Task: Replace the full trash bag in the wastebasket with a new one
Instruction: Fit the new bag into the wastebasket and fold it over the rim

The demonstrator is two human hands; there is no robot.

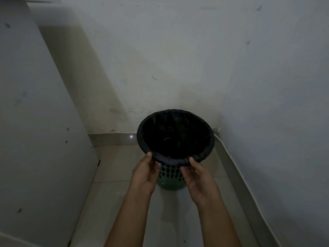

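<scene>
Wastebasket (170,177), green plastic with a lattice wall, stands on pale floor tiles (114,168) in the corner where two white walls meet. Black trash bag (175,136) lines it, its top edge folded over the rim all the way round, so the rim itself is covered. Light is dim; the bag's inside reads as near-black, with a few faint shapes low down that cannot be made out. Left hand (146,172) is at the near-left part of the rim: thumb lies on top of the folded bag edge, fingers curl beneath it, pinching the plastic. Right hand (197,177) is at the near-right part of the rim, thumb tip on the folded edge and fingers bent under it, gripping the bag in the same way. Both forearms reach in from the bottom of the view, bare. The two hands sit near each other, with a short stretch of bag edge and green lattice showing between them. A white panel (41,113), scuffed with dark marks, leans in along the left side. A pale skirting strip (110,138) runs along the foot of the back wall, with a small bright spot on it. A white cable (236,168) runs down the foot of the right wall from the corner.
</scene>
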